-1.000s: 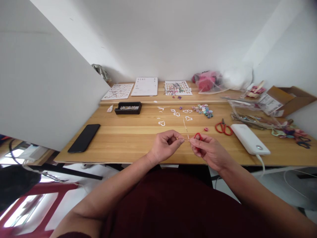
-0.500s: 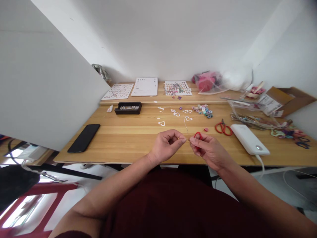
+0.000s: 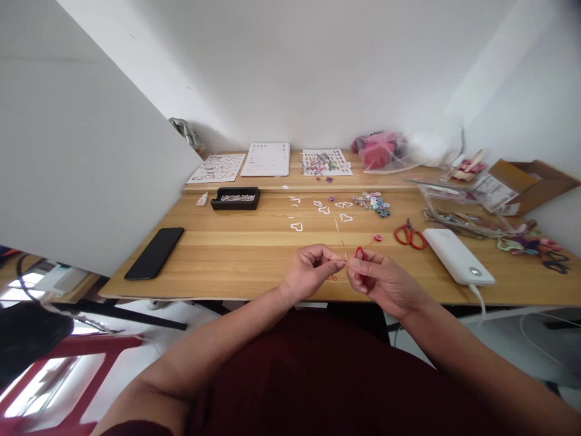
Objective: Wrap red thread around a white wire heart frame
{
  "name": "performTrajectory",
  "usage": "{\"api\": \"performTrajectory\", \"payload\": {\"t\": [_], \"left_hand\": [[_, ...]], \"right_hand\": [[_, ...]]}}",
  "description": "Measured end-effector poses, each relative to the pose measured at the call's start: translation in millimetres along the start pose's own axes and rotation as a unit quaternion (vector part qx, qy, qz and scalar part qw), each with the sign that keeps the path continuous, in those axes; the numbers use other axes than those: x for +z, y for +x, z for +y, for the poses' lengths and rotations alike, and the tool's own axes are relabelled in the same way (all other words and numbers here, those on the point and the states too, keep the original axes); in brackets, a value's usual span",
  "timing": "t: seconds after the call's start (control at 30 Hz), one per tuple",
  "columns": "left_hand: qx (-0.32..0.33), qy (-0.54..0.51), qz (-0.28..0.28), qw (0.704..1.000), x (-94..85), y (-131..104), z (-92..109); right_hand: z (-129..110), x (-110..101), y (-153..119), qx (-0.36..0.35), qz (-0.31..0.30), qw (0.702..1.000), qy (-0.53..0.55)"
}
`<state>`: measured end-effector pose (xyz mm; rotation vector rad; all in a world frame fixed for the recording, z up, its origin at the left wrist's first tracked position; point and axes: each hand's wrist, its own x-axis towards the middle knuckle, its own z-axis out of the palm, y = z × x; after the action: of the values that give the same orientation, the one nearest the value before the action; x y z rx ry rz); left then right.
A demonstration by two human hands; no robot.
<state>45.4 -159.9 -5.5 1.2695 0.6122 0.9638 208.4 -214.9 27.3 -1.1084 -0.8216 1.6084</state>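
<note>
My left hand (image 3: pixel 314 270) is closed in a pinch, thumb against forefinger, and a thin red thread (image 3: pixel 334 278) curls out beneath its fingertips. Close beside it, fingertips nearly touching, my right hand (image 3: pixel 379 278) grips a small red loop-shaped piece (image 3: pixel 361 252), partly hidden by the fingers. A thin strand stands up between the two hands. Just beyond the right hand lies a small red thread bobbin (image 3: pixel 378 237), with a strand running toward the loop. Red-handled scissors (image 3: pixel 410 235) rest to its right. Several white outline cut-outs (image 3: pixel 346 217) are spread ahead of the hands.
A white power bank (image 3: pixel 458 257) with a cable sits at right, a black phone (image 3: pixel 154 254) at left. A black tray (image 3: pixel 235 206) holds small beads. Coloured bobbins (image 3: pixel 374 203) are heaped farther back. Pattern sheets (image 3: pixel 265 160) line the raised shelf; a cardboard box (image 3: pixel 529 184) stands far right.
Both hands have moved slightly nearer to me, and their fingertips have come closer together. A red thread now shows beneath the left fingers, and a strand shows at the bobbin.
</note>
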Motion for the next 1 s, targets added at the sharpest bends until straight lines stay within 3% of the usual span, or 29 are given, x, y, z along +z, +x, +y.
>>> {"api": "performTrajectory", "payload": {"t": [0.4, 0.47, 0.53, 0.6, 0.67, 0.87, 1.0], "left_hand": [[0.046, 0.150, -0.017, 0.987, -8.5, 0, 22], [0.098, 0.234, -0.033, 0.967, -9.4, -2, 26], [0.173, 0.328, -0.060, 0.927, -10.6, -3, 30], [0.227, 0.396, -0.083, 0.886, -11.4, -3, 33], [0.236, 0.429, -0.085, 0.867, -11.4, -2, 33], [0.160, 0.443, -0.033, 0.882, -7.2, 3, 25], [0.118, 0.456, -0.015, 0.882, -4.8, 8, 26]], "right_hand": [[0, -5, 2, -0.024, 0.058, 0.994, -0.088], [1, -6, 2, -0.040, 0.060, 0.987, -0.141], [0, -6, 1, -0.068, 0.061, 0.967, -0.236], [-3, -6, -2, -0.112, 0.077, 0.926, -0.352], [-6, -4, -4, -0.157, 0.095, 0.871, -0.456], [-10, -4, -8, -0.289, 0.078, 0.687, -0.663], [-11, -6, -13, -0.347, 0.047, 0.589, -0.728]]}}
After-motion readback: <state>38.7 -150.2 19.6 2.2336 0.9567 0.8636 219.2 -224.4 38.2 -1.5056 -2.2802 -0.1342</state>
